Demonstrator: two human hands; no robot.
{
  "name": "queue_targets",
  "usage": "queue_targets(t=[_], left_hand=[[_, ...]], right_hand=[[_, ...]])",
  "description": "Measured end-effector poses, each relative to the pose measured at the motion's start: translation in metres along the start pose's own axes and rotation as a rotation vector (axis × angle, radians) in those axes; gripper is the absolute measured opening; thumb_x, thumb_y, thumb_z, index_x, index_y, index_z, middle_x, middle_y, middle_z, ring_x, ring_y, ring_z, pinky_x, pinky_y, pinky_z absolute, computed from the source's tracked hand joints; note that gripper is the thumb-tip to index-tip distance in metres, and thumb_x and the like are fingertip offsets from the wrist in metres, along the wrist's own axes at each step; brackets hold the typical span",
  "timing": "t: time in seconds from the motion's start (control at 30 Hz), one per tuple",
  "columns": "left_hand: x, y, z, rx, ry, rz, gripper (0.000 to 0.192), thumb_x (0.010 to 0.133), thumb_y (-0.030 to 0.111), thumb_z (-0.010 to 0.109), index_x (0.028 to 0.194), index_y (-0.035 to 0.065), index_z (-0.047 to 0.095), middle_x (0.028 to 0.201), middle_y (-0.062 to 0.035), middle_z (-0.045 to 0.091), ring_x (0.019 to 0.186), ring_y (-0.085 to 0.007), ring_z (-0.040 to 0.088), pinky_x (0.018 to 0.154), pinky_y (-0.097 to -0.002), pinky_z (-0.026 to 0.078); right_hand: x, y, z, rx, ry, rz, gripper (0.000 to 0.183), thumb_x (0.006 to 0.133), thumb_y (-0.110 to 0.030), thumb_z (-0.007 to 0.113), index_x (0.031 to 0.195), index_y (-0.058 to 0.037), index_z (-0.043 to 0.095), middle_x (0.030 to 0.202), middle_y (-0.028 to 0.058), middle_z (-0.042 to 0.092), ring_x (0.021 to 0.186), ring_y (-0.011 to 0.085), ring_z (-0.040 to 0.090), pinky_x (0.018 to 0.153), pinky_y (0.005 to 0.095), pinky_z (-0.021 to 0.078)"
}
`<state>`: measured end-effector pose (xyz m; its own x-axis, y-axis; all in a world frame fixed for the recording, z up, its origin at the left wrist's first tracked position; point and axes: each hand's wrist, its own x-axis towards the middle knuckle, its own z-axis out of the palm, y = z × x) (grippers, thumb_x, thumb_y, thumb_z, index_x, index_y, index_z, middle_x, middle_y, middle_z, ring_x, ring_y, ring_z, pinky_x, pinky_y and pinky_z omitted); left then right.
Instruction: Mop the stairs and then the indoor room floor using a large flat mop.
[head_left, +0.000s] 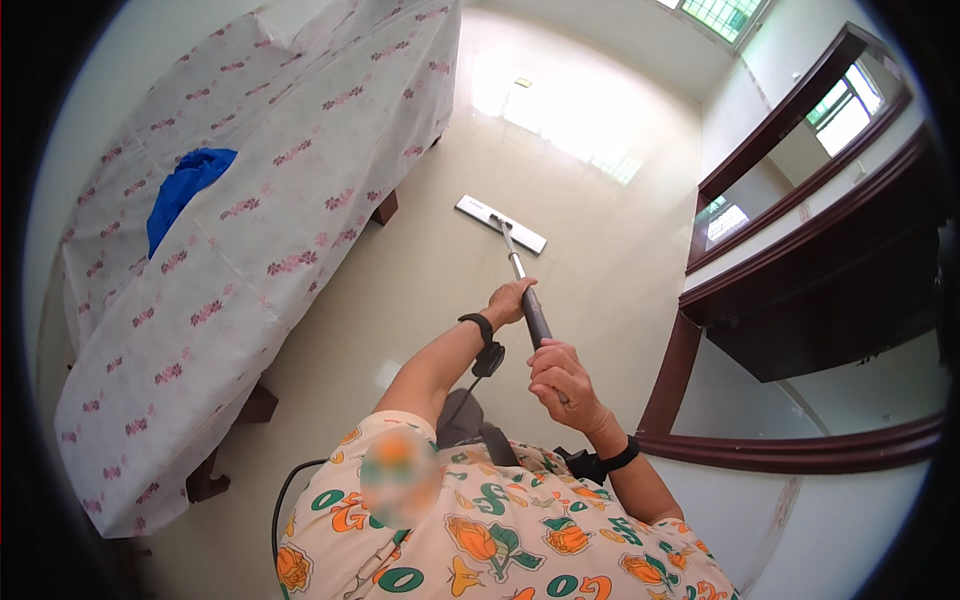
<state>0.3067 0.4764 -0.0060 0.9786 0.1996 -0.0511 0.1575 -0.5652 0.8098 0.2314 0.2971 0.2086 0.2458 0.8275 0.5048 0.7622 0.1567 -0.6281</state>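
Note:
A flat mop with a long white head (480, 211) lies against the glossy cream tiled floor (600, 247) ahead of me. Its metal pole (516, 259) runs back towards my body and ends in a dark grey grip (535, 319). My left hand (511, 300) is closed around the pole near the front of the grip. Further back, my right hand (564, 379) wraps the grip close to its end. The underside of the mop head is hidden.
To the left, a floral sheet (300, 202) drapes large furniture with dark wooden feet (255, 405); a blue cloth (187, 187) lies on it. On the right wall are dark wood-framed mirrors (780, 172) and a dark wooden ledge (810, 292). A small yellowish object (523, 82) is on the floor beyond the mop.

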Motion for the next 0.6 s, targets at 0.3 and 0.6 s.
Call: queue_targets(t=[0.3, 0.6], left_hand=[[0.005, 0.029, 0.011, 0.03, -0.024, -0.006, 0.052, 0.075, 0.013, 0.065, 0.123, 0.0157, 0.047, 0.101, -0.0175, 0.058, 0.095, -0.034, 0.058, 0.081, -0.0424, 0.047], [0.003, 0.019, -0.009, 0.101, -0.103, 0.01, 0.047, 0.077, 0.017, 0.063, 0.122, 0.0163, 0.049, 0.099, -0.0158, 0.061, 0.094, -0.0322, 0.059, 0.08, -0.0418, 0.048]], right_hand=[[-0.014, -0.006, -0.027, -0.044, -0.074, 0.085, 0.013, 0.075, -0.005, 0.064, 0.074, -0.0082, 0.051, 0.079, 0.004, 0.052, 0.086, 0.023, 0.057, 0.094, 0.0465, 0.0389], [-0.001, -0.006, -0.007, -0.024, 0.035, 0.117, 0.011, 0.078, -0.007, 0.062, 0.074, -0.0079, 0.051, 0.078, 0.0039, 0.052, 0.085, 0.0237, 0.057, 0.094, 0.0468, 0.0388]])
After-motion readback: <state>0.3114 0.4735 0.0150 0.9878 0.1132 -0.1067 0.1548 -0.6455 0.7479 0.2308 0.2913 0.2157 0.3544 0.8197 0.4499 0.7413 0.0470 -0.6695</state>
